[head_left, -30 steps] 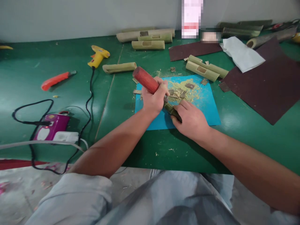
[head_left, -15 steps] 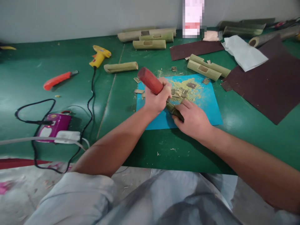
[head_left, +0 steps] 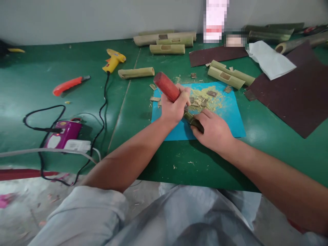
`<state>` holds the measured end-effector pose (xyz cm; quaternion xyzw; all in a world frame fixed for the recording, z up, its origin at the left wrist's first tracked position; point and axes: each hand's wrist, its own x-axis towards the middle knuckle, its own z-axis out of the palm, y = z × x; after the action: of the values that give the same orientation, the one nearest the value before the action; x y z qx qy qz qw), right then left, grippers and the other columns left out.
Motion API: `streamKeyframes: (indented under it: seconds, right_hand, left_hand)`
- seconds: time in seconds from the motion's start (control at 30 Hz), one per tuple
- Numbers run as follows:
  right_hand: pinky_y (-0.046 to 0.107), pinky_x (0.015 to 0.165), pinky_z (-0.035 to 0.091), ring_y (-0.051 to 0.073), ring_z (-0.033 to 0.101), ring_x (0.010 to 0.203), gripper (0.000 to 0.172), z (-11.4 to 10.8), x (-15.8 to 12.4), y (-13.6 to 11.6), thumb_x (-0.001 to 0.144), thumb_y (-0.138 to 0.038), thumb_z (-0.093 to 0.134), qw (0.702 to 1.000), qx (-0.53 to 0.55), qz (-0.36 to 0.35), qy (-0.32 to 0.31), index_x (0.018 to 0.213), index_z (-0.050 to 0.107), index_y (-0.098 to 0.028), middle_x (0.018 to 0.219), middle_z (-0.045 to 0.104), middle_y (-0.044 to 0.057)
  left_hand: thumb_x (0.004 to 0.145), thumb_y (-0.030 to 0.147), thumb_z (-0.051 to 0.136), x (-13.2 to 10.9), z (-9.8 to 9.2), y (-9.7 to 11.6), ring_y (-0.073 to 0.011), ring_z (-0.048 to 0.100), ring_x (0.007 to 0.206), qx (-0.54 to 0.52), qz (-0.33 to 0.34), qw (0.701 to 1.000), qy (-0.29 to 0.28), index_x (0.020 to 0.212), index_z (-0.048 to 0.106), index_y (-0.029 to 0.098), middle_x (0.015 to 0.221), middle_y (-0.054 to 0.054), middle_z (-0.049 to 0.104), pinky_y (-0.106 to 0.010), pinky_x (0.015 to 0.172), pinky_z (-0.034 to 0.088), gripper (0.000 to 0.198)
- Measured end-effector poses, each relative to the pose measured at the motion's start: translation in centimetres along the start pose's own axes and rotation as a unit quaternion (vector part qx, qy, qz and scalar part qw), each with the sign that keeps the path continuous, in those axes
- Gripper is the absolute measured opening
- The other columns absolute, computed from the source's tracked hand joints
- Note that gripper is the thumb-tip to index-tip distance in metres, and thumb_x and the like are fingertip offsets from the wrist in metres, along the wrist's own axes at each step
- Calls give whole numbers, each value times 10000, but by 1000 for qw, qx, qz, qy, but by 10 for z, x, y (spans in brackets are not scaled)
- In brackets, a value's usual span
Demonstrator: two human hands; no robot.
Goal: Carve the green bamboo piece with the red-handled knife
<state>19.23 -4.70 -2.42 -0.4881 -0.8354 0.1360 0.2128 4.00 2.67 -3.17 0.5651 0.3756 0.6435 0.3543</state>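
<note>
My left hand (head_left: 175, 104) is closed around a hand tool with a thick red handle (head_left: 166, 86). The handle slants up to the left, and the working end is mostly hidden by my fingers, down at a green bamboo tube (head_left: 190, 118). My right hand (head_left: 214, 128) grips the near end of that tube and presses it over a blue sheet (head_left: 174, 133). Pale shavings (head_left: 214, 94) and small bamboo chips (head_left: 204, 102) lie on the sheet just beyond both hands.
Cut bamboo tubes (head_left: 167, 49) lie at the back, with others (head_left: 225, 78) to the right. Dark brown sheets (head_left: 294, 99) and a white cloth (head_left: 271, 61) are at right. Leftward lie a yellow glue gun (head_left: 112, 61), an orange-red cutter (head_left: 68, 86) and a purple power strip (head_left: 67, 131) with cords.
The view has shifted slightly, so the table things appear a little further right. Both hands keep their holds on the red-handled tool and the bamboo tube.
</note>
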Motion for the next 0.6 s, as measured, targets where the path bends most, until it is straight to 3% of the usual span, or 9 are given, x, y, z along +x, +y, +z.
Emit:
streamKeyframes:
  seconds: [0.6]
  right_hand:
    - [359,728,482,244,625,884,116,-2,0,1,928,-259,599,1000,-4,2,0,951,675,-175,967,672,104]
  left_hand:
    - [921,538,676,0,-4,-2,-96,462,424,40,-8,999,16,608,511,223,517,33,502,-263,425,404,473]
